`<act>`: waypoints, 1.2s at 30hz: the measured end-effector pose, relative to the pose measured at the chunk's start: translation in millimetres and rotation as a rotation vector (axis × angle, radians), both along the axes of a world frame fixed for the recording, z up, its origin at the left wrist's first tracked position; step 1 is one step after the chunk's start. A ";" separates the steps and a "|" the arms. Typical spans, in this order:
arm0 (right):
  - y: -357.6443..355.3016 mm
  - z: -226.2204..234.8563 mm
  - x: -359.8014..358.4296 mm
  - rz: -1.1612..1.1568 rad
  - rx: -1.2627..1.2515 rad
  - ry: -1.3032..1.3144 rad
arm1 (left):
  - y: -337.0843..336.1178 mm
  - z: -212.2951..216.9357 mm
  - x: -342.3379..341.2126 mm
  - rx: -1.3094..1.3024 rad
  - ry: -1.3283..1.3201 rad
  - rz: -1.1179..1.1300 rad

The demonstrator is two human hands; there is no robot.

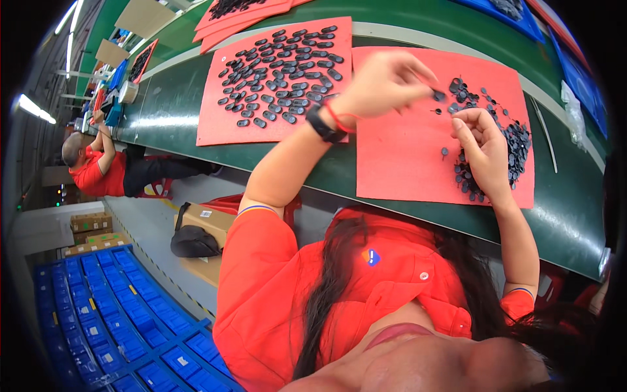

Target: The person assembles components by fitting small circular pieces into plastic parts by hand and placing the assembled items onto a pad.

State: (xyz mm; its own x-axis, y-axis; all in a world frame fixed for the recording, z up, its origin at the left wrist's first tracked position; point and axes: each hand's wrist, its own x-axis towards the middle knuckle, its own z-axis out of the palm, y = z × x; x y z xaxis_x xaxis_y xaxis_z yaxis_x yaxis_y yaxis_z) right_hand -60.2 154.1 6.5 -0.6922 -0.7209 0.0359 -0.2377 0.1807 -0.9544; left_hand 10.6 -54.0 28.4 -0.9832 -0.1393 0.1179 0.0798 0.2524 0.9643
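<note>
My left hand (390,83), with a dark watch and a red cord at the wrist, is raised over the right-hand red mat (405,163). Its fingers are pinched and somewhat blurred, and a small black plastic piece (439,95) shows at the fingertips. My right hand (483,144) is closed, thumb against curled fingers, beside a heap of small dark round parts with short stems (518,147). Whatever it holds is hidden. Several more such parts lie scattered past its fingertips. One loose round part (445,151) rests on the mat to the left of that hand.
On the left-hand red mat (212,127) lie many black oval pieces (281,83) in loose rows. The green bench (176,114) carries a thin strip (544,134) at right. Blue trays (575,78) stand beyond. Another person (98,163) works farther left. Blue bins (117,313) stand lower left.
</note>
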 end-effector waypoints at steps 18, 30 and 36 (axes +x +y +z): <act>1.6 -0.9 -7.4 0.080 0.061 0.596 | -118.6 -23.5 -7.1 -0.737 0.050 0.601; 12.6 0.6 -14.0 0.208 0.188 0.627 | 11.9 -31.3 -31.1 -0.740 0.272 0.010; 12.5 1.4 -9.6 0.272 0.201 0.625 | 13.9 -43.7 -59.1 -0.755 0.275 0.091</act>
